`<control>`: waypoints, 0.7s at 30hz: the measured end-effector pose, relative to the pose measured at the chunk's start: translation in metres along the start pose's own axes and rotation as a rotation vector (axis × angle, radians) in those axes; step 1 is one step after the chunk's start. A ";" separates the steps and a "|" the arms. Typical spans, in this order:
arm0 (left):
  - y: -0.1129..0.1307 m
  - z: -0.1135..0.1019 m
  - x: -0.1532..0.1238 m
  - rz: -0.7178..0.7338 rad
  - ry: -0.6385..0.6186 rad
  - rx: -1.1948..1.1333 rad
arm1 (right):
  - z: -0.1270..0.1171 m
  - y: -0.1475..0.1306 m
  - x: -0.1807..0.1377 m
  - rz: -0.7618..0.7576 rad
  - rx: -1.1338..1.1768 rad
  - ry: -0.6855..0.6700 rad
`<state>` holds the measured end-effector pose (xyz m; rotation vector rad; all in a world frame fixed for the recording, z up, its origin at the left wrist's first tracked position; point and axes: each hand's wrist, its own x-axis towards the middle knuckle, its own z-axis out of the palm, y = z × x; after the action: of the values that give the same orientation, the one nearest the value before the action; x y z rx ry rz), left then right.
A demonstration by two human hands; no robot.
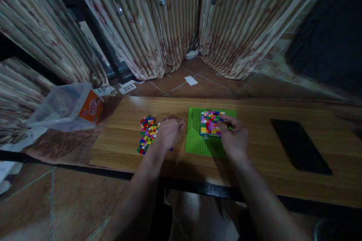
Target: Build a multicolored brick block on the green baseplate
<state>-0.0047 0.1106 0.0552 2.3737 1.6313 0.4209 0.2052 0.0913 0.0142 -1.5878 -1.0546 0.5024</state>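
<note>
A green baseplate (198,141) lies on a low wooden table (254,150). A block of many-coloured small bricks (210,122) stands on its far part. My right hand (233,137) rests at the block's right side, fingers curled against it. My left hand (169,131) sits on the table just left of the baseplate, fingers curled in; what they hold, if anything, is hidden. A heap of loose coloured bricks (147,133) lies right beside my left hand.
A black phone (299,145) lies flat on the table's right part. A clear plastic box with an orange label (68,107) stands off the table's left end. Striped curtains hang behind, above a tiled floor with scraps of paper (190,80).
</note>
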 end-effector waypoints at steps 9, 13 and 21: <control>0.030 0.008 0.004 0.119 0.159 -0.436 | 0.000 -0.004 -0.001 -0.005 0.018 -0.006; 0.039 0.014 0.008 0.139 0.196 -0.453 | -0.002 -0.007 -0.002 -0.018 0.003 -0.021; 0.048 0.018 0.013 0.168 0.160 -0.303 | -0.003 -0.009 -0.002 -0.033 0.009 -0.022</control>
<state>0.0474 0.1054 0.0564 2.2993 1.3184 0.8449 0.2032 0.0878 0.0232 -1.5573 -1.0921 0.5029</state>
